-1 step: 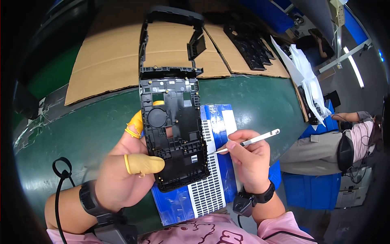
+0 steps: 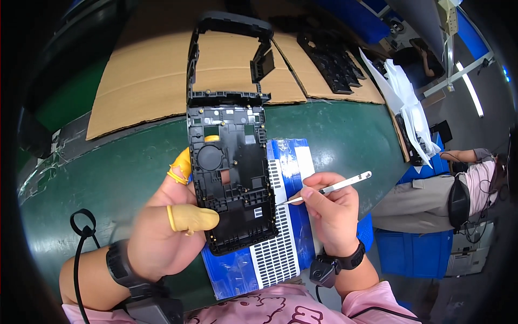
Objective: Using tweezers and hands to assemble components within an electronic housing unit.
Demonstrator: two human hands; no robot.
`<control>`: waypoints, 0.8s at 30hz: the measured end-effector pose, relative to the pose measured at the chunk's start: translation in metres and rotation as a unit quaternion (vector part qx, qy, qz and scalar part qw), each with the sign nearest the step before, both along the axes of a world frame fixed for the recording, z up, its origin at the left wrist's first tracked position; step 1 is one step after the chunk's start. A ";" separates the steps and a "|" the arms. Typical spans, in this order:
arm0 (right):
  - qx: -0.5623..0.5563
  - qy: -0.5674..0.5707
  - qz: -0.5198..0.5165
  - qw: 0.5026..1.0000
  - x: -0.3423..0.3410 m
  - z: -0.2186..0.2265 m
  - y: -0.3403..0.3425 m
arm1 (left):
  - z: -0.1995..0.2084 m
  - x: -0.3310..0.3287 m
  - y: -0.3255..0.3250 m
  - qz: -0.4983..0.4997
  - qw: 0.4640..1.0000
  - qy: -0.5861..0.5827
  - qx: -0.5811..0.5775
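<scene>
My left hand (image 2: pixel 167 227), with yellow finger cots on its thumb and a finger, is closed round a long black plastic housing (image 2: pixel 237 178). The thumb presses on the lower left corner, and part of the grip is hidden behind. Ribs, small brass-coloured inserts and a round recess show on its inner face, and an open frame forms its upper end. My right hand (image 2: pixel 332 208) pinches white tweezers (image 2: pixel 345 183). Their thin dark tip is at the housing's lower right edge; I cannot tell whether it touches. Below lies a blue taped block (image 2: pixel 229 272) with a white sheet of small black rectangles (image 2: pixel 278 254).
Flat cardboard (image 2: pixel 140 81) covers the far part of the green table (image 2: pixel 334 129). Several black plastic parts (image 2: pixel 332 62) lie on it at the far right. White wrapping (image 2: pixel 404 97) sits beyond. Another person (image 2: pixel 431 200) is at the right, near a blue bin (image 2: pixel 415 251).
The upper end of the housing has dipped slightly toward me. My right hand and the tweezers look unmoved.
</scene>
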State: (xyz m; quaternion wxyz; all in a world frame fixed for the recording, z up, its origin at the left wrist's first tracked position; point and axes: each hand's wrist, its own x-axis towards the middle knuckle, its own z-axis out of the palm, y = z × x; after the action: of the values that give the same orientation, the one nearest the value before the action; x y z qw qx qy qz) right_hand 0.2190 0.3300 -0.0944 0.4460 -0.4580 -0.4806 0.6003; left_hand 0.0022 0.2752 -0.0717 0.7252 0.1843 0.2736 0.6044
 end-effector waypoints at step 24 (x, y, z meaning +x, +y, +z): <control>0.083 0.166 0.079 0.980 -0.049 0.038 -0.022 | 0.002 0.004 -0.012 -0.072 0.997 -0.042 -0.011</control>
State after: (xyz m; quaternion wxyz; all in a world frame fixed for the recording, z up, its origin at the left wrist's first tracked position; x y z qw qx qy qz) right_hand 0.1701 0.3078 -0.0562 0.5069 -0.2742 -0.4827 0.6594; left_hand 0.0066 0.2637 -0.0699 0.7794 0.1700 0.2357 0.5551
